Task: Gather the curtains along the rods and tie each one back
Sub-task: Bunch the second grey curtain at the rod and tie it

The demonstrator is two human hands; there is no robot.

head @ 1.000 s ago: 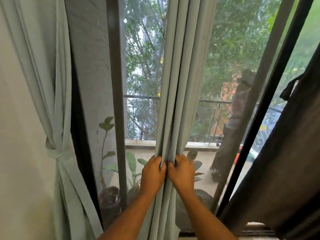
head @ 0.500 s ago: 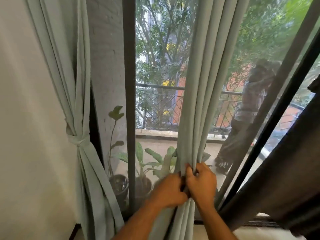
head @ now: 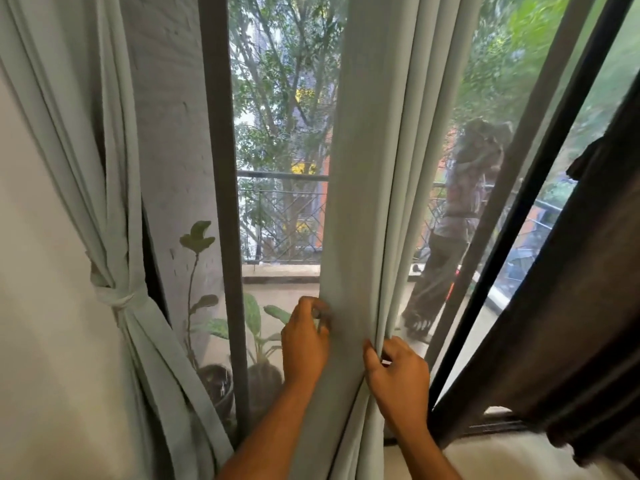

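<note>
Head view. Middle curtain (head: 367, 188): pale green, hanging in folds before the window, top cut off by the frame edge. Left hand (head: 304, 344): fingers curled round the curtain's left edge; fingertips hidden behind cloth. Right hand (head: 398, 375): pinches a fold on its right side. Left curtain (head: 104, 168): already tied with a knotted tieback (head: 117, 299), near the wall. Dark curtain (head: 581, 306): right, loose, partly cut off. Potted plants (head: 221, 341): beyond the glass, blurred.

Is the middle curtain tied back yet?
No: the middle curtain hangs loose, gripped by the left hand and right hand.
</note>
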